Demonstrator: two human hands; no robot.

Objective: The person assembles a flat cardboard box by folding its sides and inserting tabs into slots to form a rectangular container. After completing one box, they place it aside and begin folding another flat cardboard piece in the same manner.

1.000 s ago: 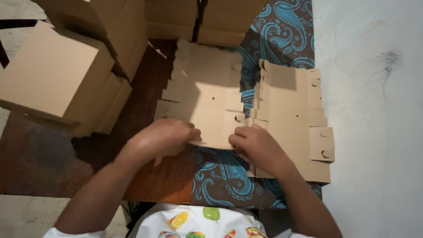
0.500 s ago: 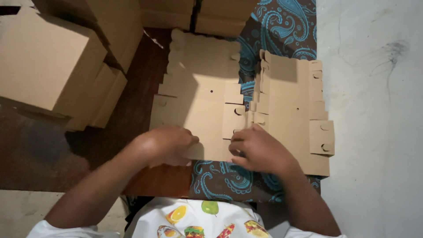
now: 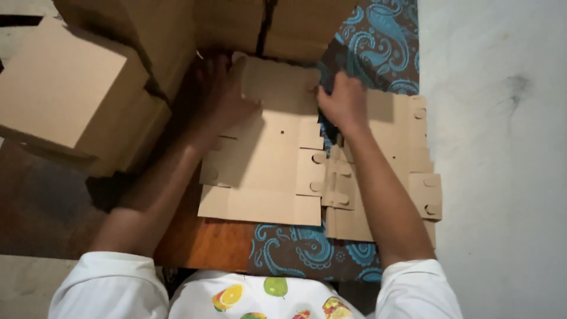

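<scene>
A flat die-cut cardboard box blank [image 3: 266, 171] lies on the wooden table in front of me. My left hand [image 3: 215, 91] grips the far left part of its top flap, which is lifted off the table. My right hand [image 3: 342, 101] holds the same flap at its far right corner. A second flat blank [image 3: 398, 171] lies to the right, partly under my right forearm.
Assembled cardboard boxes [image 3: 71, 100] are stacked at the left and along the back [image 3: 260, 23]. A brown cloth with blue paisley pattern [image 3: 384, 47] covers the right part of the wooden table [image 3: 201, 242]. A pale floor [image 3: 502, 147] lies to the right.
Both hands have moved from the near edge of the blank to its far flap. The near flap now lies folded flat, and the far flap is raised.
</scene>
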